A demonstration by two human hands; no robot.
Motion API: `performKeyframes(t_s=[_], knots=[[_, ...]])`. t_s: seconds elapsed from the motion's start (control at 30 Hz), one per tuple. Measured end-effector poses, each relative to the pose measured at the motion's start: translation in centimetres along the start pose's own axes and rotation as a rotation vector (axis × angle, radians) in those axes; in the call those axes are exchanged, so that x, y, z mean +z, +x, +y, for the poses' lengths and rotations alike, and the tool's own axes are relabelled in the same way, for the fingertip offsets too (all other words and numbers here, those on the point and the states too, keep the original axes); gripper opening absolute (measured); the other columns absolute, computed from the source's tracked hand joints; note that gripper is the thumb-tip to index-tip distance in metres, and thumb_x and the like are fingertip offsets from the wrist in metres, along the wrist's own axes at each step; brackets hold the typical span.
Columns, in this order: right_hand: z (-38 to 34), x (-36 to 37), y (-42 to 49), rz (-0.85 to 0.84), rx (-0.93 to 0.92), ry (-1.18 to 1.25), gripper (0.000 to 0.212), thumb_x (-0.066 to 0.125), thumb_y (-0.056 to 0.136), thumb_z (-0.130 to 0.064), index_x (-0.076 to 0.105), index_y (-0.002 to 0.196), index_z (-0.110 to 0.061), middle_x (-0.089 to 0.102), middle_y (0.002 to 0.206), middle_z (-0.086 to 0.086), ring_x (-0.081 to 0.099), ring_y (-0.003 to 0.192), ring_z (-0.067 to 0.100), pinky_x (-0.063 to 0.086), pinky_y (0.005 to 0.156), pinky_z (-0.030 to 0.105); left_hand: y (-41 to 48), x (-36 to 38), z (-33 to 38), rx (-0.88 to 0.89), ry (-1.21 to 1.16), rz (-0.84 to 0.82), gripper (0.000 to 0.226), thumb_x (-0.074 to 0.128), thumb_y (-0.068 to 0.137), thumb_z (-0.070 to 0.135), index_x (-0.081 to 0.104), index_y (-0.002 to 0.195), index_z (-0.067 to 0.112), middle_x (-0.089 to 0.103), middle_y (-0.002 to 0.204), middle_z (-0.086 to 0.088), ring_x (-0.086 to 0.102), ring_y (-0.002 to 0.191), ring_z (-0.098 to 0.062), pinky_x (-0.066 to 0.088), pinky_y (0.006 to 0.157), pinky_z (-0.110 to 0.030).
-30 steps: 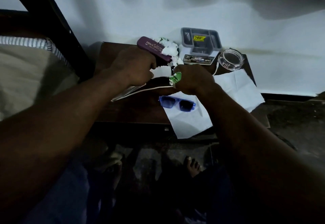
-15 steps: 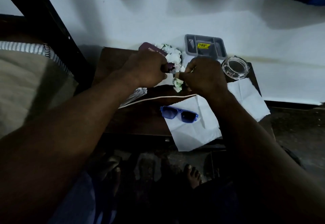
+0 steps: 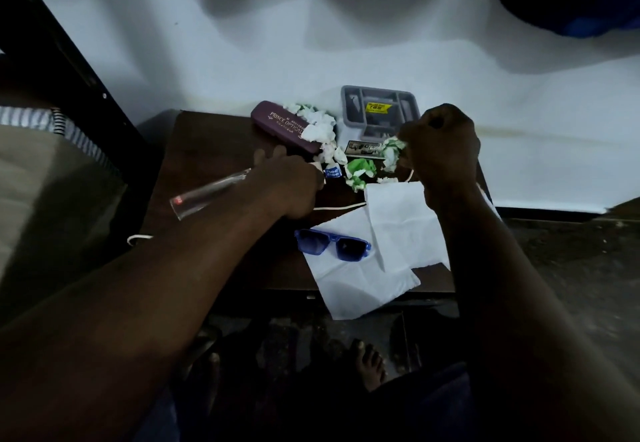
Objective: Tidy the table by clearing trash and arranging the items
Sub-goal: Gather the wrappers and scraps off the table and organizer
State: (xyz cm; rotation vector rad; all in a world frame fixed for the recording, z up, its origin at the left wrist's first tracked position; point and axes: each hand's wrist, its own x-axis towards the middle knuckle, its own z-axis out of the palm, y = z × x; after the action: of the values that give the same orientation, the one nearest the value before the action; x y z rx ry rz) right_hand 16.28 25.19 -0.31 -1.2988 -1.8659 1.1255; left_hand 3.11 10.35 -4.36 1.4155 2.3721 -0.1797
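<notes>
Trash wad (image 3: 393,150) clutched in right hand (image 3: 440,150); left hand (image 3: 287,181) grasp unclear; two napkins (image 3: 405,219), one sunglasses pair (image 3: 332,244).

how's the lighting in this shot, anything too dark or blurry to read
Head view: dim overall, with the forearms and the floor under the table nearly black; the white wall carries broad soft shadows; the print on the purple case is readable, but the yellow label in the grey tray is too smeared to read; the wide lens bows the wall's base line.
</notes>
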Motion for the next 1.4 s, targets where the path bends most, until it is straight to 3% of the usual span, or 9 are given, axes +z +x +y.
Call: performKeyframes(t_s=[0.1, 0.23, 0.4, 0.5, 0.6, 0.8, 1.0, 1.17, 1.4], knots=[[-0.5, -0.4, 0.2, 0.013, 0.052, 0.138, 0.012, 0.065, 0.066, -0.018, 0.055, 0.074, -0.020, 0.061, 0.066, 0.008, 0.068, 0.063, 0.047, 0.054, 0.049, 0.054, 0.0, 0.0, 0.0, 0.014, 0.037, 0.020, 0.039, 0.062, 0.092, 0.031, 0.063, 0.130, 0.038, 0.057, 0.130, -0.001, 0.036, 0.131, -0.031, 0.026, 0.105, -0.057], [-0.6, -0.3, 0.0, 0.040, 0.074, 0.206, 0.018, 0.059, 0.064, -0.019, 0.067, 0.079, -0.015, 0.060, 0.054, -0.006, 0.056, 0.049, 0.020, 0.048, 0.047, 0.038, -0.1, 0.0, 0.1, 0.033, 0.072, 0.221, 0.025, 0.067, 0.088, 0.041, 0.071, 0.108, 0.028, 0.063, 0.119, 0.000, 0.047, 0.125, -0.027, 0.033, 0.100, -0.051], [-0.6, -0.2, 0.5, -0.040, 0.210, 0.394, 0.011, 0.061, 0.076, -0.012, 0.071, 0.080, -0.012, 0.063, 0.077, 0.011, 0.061, 0.068, 0.029, 0.050, 0.062, 0.039, 0.3, -1.6, 0.2, 0.010, -0.208, 0.469, 0.022, 0.075, 0.081, 0.038, 0.063, 0.089, 0.021, 0.072, 0.096, -0.007, 0.067, 0.091, -0.030, 0.053, 0.077, -0.038], [-0.2, -0.8, 0.9, -0.121, 0.279, 0.488, 0.010, 0.062, 0.076, -0.019, 0.070, 0.081, -0.016, 0.067, 0.066, -0.005, 0.063, 0.059, 0.012, 0.053, 0.061, 0.024, 0.5, -1.7, 0.0, 0.009, -0.231, 0.435, 0.021, 0.071, 0.080, 0.018, 0.065, 0.099, 0.020, 0.072, 0.100, -0.008, 0.067, 0.093, -0.031, 0.056, 0.076, -0.040], [0.3, -1.3, 1.3, -0.102, 0.296, 0.559, 0.015, 0.058, 0.087, -0.012, 0.069, 0.079, -0.018, 0.067, 0.060, -0.011, 0.062, 0.052, 0.004, 0.050, 0.055, 0.019, 0.4, -1.3, -0.5, 0.022, -0.088, 0.350, 0.033, 0.071, 0.081, 0.031, 0.066, 0.113, 0.025, 0.067, 0.113, -0.006, 0.063, 0.106, -0.031, 0.052, 0.084, -0.040], [0.0, -1.3, 1.9, 0.083, 0.431, 0.596, 0.033, 0.050, 0.092, -0.008, 0.074, 0.073, -0.021, 0.067, 0.083, 0.002, 0.060, 0.068, 0.020, 0.040, 0.054, 0.022, 0.2, -0.2, -0.6, -0.036, 0.074, 0.187, 0.063, 0.069, 0.082, 0.056, 0.051, 0.139, 0.036, 0.056, 0.137, 0.002, 0.042, 0.129, -0.029, 0.037, 0.100, -0.049], [0.1, -1.0, 2.1, 0.066, 0.450, 0.546, 0.024, 0.065, 0.097, -0.028, 0.062, 0.077, -0.015, 0.055, 0.082, 0.010, 0.049, 0.064, 0.021, 0.035, 0.044, 0.020, 0.7, 0.6, 0.3, -0.079, 0.099, 0.171, 0.042, 0.067, 0.087, 0.036, 0.058, 0.128, 0.031, 0.060, 0.127, 0.000, 0.044, 0.125, -0.029, 0.034, 0.099, -0.048], [0.0, -1.1, 1.6, -0.024, 0.495, 0.583, 0.002, 0.065, 0.093, -0.013, 0.065, 0.091, -0.013, 0.056, 0.088, 0.010, 0.058, 0.080, 0.025, 0.059, 0.057, 0.027, 1.3, 0.4, 0.8, -0.040, 0.072, 0.277, 0.029, 0.065, 0.084, 0.025, 0.064, 0.113, 0.024, 0.067, 0.115, -0.005, 0.054, 0.114, -0.031, 0.040, 0.096, -0.045], [0.8, -0.9, 1.4, -0.107, 0.295, 0.416, 0.016, 0.060, 0.094, -0.001, 0.064, 0.083, -0.011, 0.060, 0.067, 0.003, 0.053, 0.049, 0.012, 0.045, 0.047, 0.021, 1.8, -1.6, 0.7, 0.001, -0.344, 0.432, 0.022, 0.068, 0.082, 0.011, 0.076, 0.100, 0.020, 0.070, 0.110, -0.007, 0.066, 0.101, -0.026, 0.052, 0.086, -0.032]])
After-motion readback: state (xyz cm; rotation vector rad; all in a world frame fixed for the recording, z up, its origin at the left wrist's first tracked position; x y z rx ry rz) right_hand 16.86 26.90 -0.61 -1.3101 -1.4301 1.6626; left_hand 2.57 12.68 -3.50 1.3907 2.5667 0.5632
